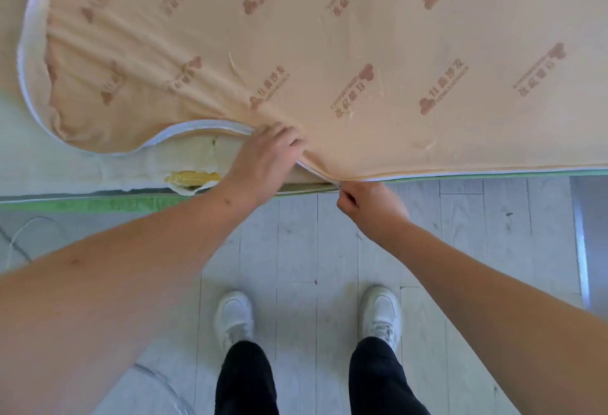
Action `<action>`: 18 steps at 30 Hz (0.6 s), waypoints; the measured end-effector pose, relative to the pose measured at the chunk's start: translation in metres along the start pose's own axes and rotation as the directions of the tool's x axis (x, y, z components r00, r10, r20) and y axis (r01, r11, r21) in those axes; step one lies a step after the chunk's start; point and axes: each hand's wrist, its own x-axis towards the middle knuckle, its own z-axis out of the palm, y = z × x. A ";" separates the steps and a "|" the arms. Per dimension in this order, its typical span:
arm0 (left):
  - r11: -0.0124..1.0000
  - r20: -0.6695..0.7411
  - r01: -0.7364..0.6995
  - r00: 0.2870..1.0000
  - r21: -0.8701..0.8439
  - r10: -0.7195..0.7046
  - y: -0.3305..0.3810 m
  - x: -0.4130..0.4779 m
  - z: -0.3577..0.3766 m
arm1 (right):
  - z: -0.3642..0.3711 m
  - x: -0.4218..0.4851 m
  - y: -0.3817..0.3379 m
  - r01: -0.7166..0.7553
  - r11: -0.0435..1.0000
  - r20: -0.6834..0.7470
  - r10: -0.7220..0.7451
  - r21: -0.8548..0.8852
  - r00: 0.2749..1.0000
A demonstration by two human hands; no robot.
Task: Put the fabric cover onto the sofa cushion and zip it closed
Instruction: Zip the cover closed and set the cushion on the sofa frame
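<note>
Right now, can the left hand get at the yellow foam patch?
Probably yes. The left hand grips the fabric cover just beside the yellow foam patch, which lies uncovered with nothing between them; it would have to release the cover first.

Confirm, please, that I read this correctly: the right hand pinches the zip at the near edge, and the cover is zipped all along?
Not all along: the head view shows the cover gaping open left of the left hand, baring the cushion. The right hand does pinch the zip.
</note>
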 end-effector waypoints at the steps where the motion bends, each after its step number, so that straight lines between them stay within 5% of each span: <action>1: 0.999 -0.050 0.048 0.998 -0.010 -0.049 -0.019 -0.002 0.000 | 0.000 0.001 0.000 -0.002 1.000 -0.016 0.002 -0.010 1.000; 4: 0.992 -0.035 0.019 0.999 -0.123 -0.024 -0.040 -0.023 0.000 | 0.017 0.002 -0.018 -0.064 0.997 -0.058 0.066 0.038 0.996; 10: 0.988 0.065 -0.154 0.986 -0.003 0.154 -0.042 -0.073 0.010 | 0.062 0.013 -0.086 -0.069 0.997 -0.042 0.071 0.042 0.997; 15: 0.990 -0.056 0.103 0.994 0.093 -0.098 -0.127 -0.102 0.009 | 0.069 0.016 -0.100 -0.181 0.983 -0.081 0.181 0.009 0.980; 18: 0.995 -0.056 0.067 0.996 -0.076 -0.071 -0.144 -0.116 0.016 | 0.087 0.021 -0.125 -0.150 0.988 -0.085 0.152 0.032 0.985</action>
